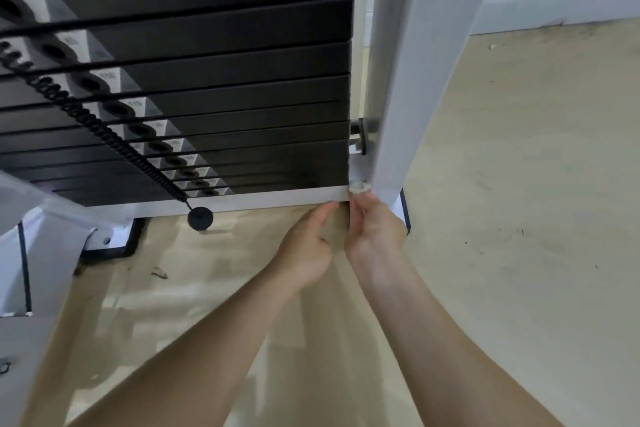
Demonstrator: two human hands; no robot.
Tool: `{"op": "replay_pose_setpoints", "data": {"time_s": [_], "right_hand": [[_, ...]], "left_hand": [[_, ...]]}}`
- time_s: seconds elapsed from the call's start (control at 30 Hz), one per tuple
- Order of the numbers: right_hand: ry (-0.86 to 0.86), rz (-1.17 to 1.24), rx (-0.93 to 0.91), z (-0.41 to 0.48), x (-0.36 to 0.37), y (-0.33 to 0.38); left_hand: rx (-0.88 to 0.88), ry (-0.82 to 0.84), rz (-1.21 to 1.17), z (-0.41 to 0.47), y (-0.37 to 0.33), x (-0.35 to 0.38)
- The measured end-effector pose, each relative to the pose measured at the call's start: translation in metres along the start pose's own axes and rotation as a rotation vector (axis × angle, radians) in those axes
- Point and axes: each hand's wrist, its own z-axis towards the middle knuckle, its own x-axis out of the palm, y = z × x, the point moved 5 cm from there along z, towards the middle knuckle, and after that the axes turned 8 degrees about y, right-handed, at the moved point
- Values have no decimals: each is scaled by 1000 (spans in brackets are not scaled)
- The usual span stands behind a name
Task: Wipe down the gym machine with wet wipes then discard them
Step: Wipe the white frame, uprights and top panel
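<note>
The right hand pinches a small wadded wipe into the corner where the white bar meets the post. The left hand sits just beside it, thumb out toward the bar's lower edge. Its fingers are hidden, so whether it holds anything cannot be told. A good pass would work the wad into that joint, then run left along the bar below the plates. The wipe is blurred and partly covered, and the bar's underside is unseen.
</note>
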Motion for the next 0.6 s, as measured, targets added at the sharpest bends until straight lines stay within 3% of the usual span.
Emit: {"op": "replay_pose_setpoints", "data": {"time_s": [0.13, 0.3, 0.4, 0.5, 0.6], "right_hand": [[-41, 96, 8, 1, 7, 4], [-41, -59, -76, 11, 5, 0], [-69, -294, -143, 16, 10, -5], [-100, -449, -169, 16, 8, 2], [-71, -502, -189, 12, 0, 8]], "left_hand": [[-12, -45, -407, 6, -23, 20], [-31, -101, -578, -4, -28, 19], [-26, -180, -339, -14, -17, 11], [123, -242, -25, -29, -31, -1], [212, -156, 351, -32, -50, 3]]}}
